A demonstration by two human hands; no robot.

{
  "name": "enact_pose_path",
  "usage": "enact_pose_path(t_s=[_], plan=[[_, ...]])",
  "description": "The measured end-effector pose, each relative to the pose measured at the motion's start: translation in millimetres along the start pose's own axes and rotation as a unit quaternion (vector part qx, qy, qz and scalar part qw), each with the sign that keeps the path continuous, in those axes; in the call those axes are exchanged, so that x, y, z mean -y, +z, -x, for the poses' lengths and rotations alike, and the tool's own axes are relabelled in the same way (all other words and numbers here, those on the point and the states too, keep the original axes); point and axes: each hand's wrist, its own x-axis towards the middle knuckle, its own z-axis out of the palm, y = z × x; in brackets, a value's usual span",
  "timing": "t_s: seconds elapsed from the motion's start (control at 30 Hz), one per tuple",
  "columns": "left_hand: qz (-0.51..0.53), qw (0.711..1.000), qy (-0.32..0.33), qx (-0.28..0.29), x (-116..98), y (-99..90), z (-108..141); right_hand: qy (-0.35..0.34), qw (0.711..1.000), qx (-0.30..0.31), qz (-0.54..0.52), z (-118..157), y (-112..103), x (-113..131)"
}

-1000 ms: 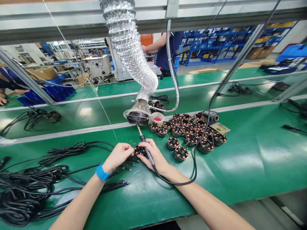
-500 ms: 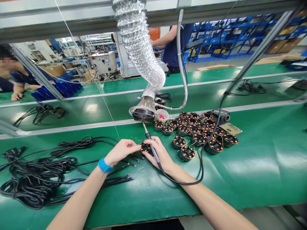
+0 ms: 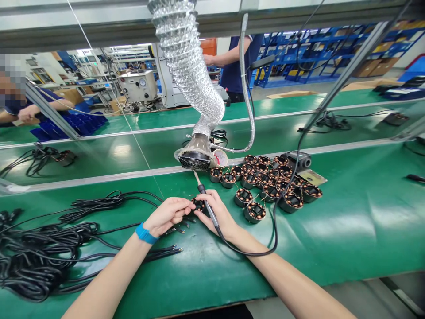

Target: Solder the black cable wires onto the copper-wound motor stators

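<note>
My right hand [image 3: 221,215] holds a soldering iron [image 3: 210,210] across its palm, tip pointing up and away. Its thumb and fingers also grip the right side of a small motor stator [image 3: 198,204] with copper windings. At the stator's left edge, my left hand [image 3: 170,215] pinches thumb and forefinger together. Whatever lies between those fingertips is too small to make out. Stripped ends of black cables [image 3: 175,250] lie just below and beside my left hand. The iron's cord runs over my right forearm.
Several finished-looking stators [image 3: 255,212] stand grouped to the right. Coiled black cables [image 3: 36,261] cover the left side. A fume extractor hood [image 3: 195,159] on a foil duct [image 3: 186,57] hangs ahead of the iron tip. Co-workers [image 3: 235,62] are across the benches.
My left fingers have curled in more at the stator's left edge. The right hand keeps its grip on iron and stator. The whole view has shifted slightly.
</note>
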Motion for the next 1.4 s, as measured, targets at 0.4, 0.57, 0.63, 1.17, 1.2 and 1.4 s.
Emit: enact_pose_path(t_s=[0.4,0.57,0.63,1.17,1.2,1.4], plan=[[-0.020,0.999,0.027,-0.042,4.7,-2.7,-2.4,-0.010,0.999,-0.011,0.048,2.3,-4.0,2.8],[-0.018,0.996,0.055,-0.073,1.4,-14.7,-4.5,-0.056,0.993,-0.076,0.074,2.0,-9.9,3.9],[-0.021,0.986,0.110,-0.120,-1.4,-16.5,-2.6,-0.081,0.984,-0.128,0.092,1.5,-13.5,6.0],[-0.535,0.796,0.278,-0.048,-95.1,86.0,-56.7,-0.074,0.841,-0.516,0.143,-3.1,-70.8,17.9],[-0.550,0.790,0.266,-0.047,-101.5,92.5,-61.9,-0.075,0.844,-0.513,0.138,-2.8,-70.7,17.2],[-0.602,0.731,0.290,-0.138,-116.8,83.6,-41.0,-0.110,0.868,-0.463,0.138,-0.9,-67.1,21.2]])
